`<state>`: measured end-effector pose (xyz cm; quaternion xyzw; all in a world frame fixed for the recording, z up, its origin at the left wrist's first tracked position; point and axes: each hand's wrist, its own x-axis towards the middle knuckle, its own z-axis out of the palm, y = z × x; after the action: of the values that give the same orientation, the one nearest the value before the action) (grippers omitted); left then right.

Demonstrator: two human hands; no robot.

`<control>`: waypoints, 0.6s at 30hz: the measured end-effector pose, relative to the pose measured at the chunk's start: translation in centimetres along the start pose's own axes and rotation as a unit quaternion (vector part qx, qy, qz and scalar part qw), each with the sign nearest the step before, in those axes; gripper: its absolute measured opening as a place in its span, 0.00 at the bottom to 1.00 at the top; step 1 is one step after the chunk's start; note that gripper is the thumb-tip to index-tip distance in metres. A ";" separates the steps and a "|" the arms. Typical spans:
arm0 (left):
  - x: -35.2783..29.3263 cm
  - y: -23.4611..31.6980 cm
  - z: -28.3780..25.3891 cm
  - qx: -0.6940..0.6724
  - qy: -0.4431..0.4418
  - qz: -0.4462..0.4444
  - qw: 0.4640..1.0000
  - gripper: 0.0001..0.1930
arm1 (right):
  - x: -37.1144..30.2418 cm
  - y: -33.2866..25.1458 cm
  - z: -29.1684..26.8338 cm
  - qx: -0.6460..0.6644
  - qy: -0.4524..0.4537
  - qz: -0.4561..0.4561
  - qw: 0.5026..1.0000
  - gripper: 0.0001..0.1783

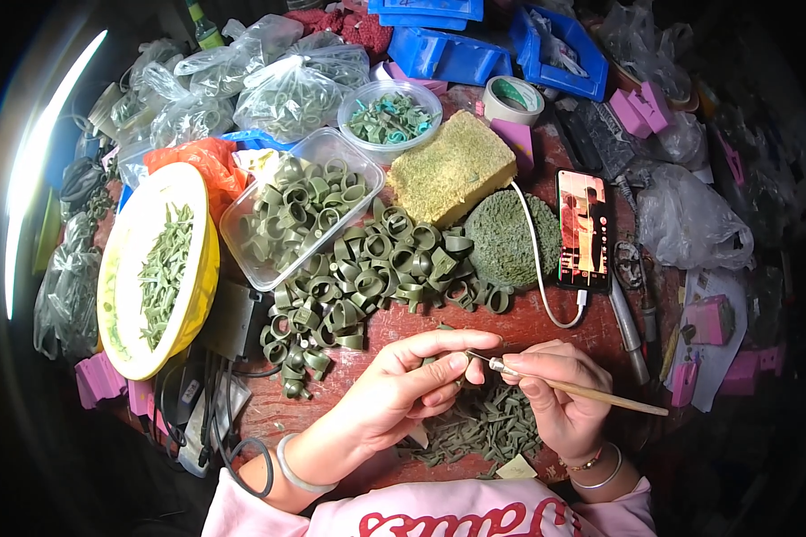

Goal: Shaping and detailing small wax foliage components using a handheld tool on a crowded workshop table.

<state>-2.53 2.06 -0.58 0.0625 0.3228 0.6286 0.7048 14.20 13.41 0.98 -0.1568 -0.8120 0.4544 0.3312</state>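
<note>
Between the fingertips: a small green piece [461, 382], mostly hidden by the fingers, held above the near part of the bench [269, 412].
Left hand: its grip [416, 380] is pinched closed, thumb against the index finger, with the green piece caught there; the index finger reaches out toward the right.
Right hand: its grip [560, 403] is closed like a pen hold around a wooden-handled tool [591, 390], the metal tip at the piece; whether it touches, I can't tell from here.
Wooden handle: slopes down to the right, well past the knuckles.
Under the hands: a loose pile of green slivers [493, 425], with a pale flat chip [516, 467] at its near edge.
Beyond the fingers: a heap of green rings [376, 277], tumbled every which way on the red bench top.
Clear tub: a rectangular container [252, 281], tilted beside the heap and full of similar rings.
Left side: a yellow basin [204, 304], tipped up steeply, more slivers lying on its white inside.
Behind the heap: a yellow sponge block [452, 166], and near it a round clear bowl [346, 116] of green and turquoise bits.
Right of the sponge: a rough green disc [510, 240], then a lit phone [584, 228] with a white cable [533, 237] plugged in.
Far edge: bulging plastic bags [304, 85], a tape roll [512, 98] and blue bins [448, 58].
</note>
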 end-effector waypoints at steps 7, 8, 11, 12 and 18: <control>0.0 -0.1 0.1 0.072 0.012 0.026 0.997 0.16 | 0.1 0.1 0.0 -0.002 -0.007 -0.009 1.000 0.11; 0.1 -0.2 0.2 0.077 0.020 0.036 0.996 0.16 | 0.1 0.0 0.0 -0.002 -0.007 -0.009 1.000 0.11; 0.1 -0.3 0.2 0.085 0.030 0.054 0.994 0.15 | 0.1 -0.1 0.1 0.002 -0.017 -0.003 1.000 0.11; 0.1 -0.3 0.1 0.089 0.032 0.061 0.994 0.15 | 0.0 0.0 0.1 0.010 -0.021 -0.003 1.000 0.11; -0.2 -0.2 -0.1 0.109 0.025 0.059 0.992 0.15 | 0.0 -0.2 0.1 -0.002 -0.029 -0.014 0.999 0.10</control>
<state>-2.39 1.83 -0.73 0.1422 0.4027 0.6313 0.6473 14.15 13.26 1.14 -0.1327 -0.8243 0.4524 0.3133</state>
